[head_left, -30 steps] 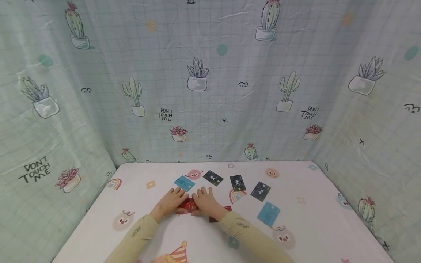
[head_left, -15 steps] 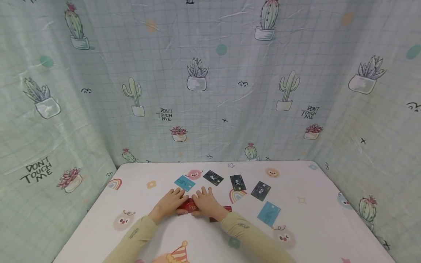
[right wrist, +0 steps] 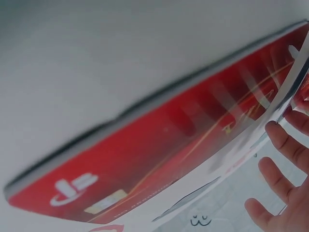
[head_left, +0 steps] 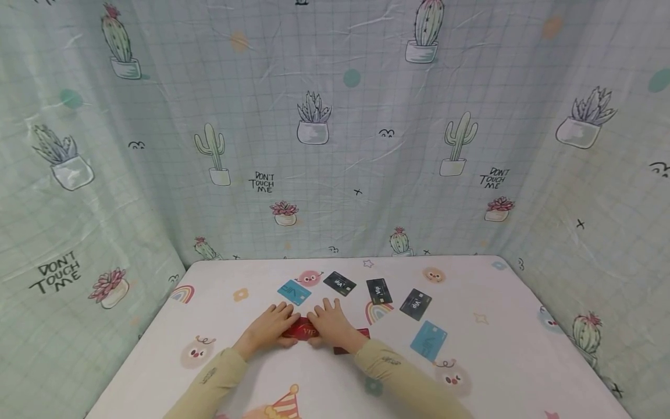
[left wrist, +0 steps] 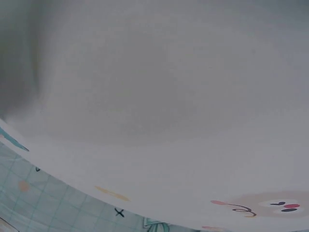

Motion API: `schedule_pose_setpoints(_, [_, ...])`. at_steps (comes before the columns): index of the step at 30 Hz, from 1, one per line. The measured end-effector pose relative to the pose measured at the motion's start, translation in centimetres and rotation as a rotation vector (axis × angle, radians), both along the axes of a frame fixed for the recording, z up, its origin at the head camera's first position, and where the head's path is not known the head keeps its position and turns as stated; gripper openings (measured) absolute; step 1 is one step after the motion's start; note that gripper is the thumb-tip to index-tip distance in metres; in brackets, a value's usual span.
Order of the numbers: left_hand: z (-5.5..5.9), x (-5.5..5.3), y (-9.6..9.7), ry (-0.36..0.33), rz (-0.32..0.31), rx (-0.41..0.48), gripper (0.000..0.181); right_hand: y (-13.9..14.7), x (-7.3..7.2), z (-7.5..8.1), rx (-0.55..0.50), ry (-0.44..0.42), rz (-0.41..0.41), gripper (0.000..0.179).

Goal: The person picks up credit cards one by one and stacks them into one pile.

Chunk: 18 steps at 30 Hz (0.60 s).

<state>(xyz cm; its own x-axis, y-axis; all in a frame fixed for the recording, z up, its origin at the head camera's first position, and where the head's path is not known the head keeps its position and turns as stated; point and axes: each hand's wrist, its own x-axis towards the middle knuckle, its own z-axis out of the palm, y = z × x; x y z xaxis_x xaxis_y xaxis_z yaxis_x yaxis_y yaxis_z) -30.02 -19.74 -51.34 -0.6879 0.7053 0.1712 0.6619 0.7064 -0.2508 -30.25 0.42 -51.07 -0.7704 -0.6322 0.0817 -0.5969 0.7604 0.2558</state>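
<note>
In the head view, a red VIP card [head_left: 301, 330] lies between the hands near the middle of the table. The left hand [head_left: 268, 329] holds its left end, thumb at the near edge and fingers toward the far edge. At the right end, the right hand [head_left: 331, 323] grips it the same way. A second red card [head_left: 362, 333] sits partly hidden under the right wrist; a red card [right wrist: 159, 145] fills much of the right wrist view, where several fingers of the right hand [right wrist: 285, 179] show. The left wrist view has tabletop but no hand.
Beyond the hands, a blue card [head_left: 294, 292] and a black card [head_left: 339, 283] lie on the patterned tablecloth [head_left: 209, 302]. Farther right are two more black cards, one of them upright [head_left: 379, 291], and another blue card [head_left: 428, 340]. Cactus-print sheeting [head_left: 335, 174] encloses the table's back and sides.
The hands have drawn slightly apart, the right one a little to the right, and more of the red VIP card shows between them. The other cards stay in place.
</note>
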Motion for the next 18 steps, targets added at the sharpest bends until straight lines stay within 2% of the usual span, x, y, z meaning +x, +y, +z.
schedule_pose_setpoints(3, [0.1,0.1,0.0,0.015,-0.016,0.010,0.057,0.2,0.2,0.3,-0.005,-0.013,-0.006,0.058])
schedule_pose_setpoints(9, [0.1,0.2,0.1,-0.001,0.002,0.020,0.058,0.7,0.5,0.9,-0.024,-0.007,0.007,0.057])
schedule_pose_setpoints(18, [0.2,0.3,0.5,0.050,-0.037,0.062,0.055,1.7,0.8,1.4,-0.077,-0.018,0.030,0.057])
